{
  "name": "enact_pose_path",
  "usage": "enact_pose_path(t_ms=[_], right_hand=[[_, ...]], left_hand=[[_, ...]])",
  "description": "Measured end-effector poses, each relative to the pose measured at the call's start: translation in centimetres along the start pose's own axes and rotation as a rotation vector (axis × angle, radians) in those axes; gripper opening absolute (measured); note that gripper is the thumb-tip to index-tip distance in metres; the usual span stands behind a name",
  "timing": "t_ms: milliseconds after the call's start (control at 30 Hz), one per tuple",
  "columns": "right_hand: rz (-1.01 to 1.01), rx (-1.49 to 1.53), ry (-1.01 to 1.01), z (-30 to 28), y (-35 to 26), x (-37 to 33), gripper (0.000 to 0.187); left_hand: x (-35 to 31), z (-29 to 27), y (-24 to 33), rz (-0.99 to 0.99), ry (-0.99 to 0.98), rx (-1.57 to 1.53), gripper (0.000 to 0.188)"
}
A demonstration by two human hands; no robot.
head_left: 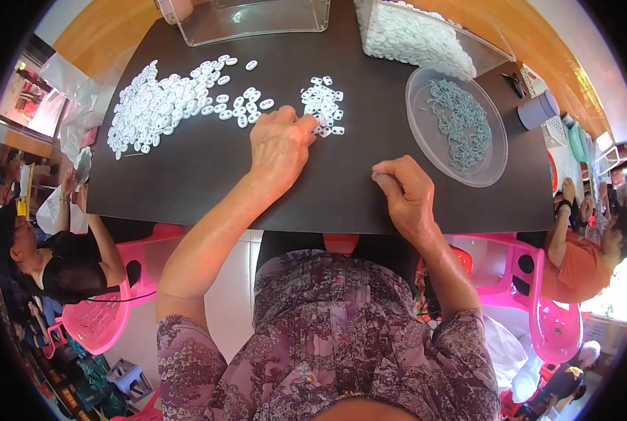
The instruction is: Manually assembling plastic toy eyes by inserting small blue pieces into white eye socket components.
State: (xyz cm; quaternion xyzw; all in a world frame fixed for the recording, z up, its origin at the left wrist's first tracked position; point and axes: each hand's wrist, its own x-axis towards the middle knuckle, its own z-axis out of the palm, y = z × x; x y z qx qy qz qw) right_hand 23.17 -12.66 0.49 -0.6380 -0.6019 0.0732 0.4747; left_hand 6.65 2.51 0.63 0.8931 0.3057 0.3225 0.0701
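Observation:
My left hand (280, 144) reaches over the dark table with its fingers bent down at the near-left edge of a small heap of white squarish plastic pieces (322, 102). The fingertips are mostly hidden, and what they pinch cannot be made out. Left of that hand, a few white oval two-holed pieces (245, 107) lie loose beside a larger pile of the same ovals (156, 105). My right hand (408, 189) is closed in a pinch near the front edge, thumb against forefinger; anything between them is too small to name. Grey-blue screws (459, 126) fill part of a round clear lid (492, 175) farther right.
A clear bin of white pieces (415, 38) stands at the back right, and another clear bin (257, 31) at the back. Pliers (515, 84) and a grey-purple cup (538, 111) are at the right edge. People sit on both sides on pink chairs (96, 326).

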Motion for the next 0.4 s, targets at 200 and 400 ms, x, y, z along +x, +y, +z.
enact_pose_path(t_ms=[200, 400], right_hand=[[0.000, -0.002, -0.002, -0.1, -0.1, 0.0, 0.008], [-0.009, -0.003, -0.006, 0.0, -0.2, 0.2, 0.008]], left_hand=[[-1.1, -1.7, -0.7, -0.133, -0.019, -0.016, 0.017], [-0.6, -1.9, -0.8, -0.160, 0.013, -0.096, 0.013]])
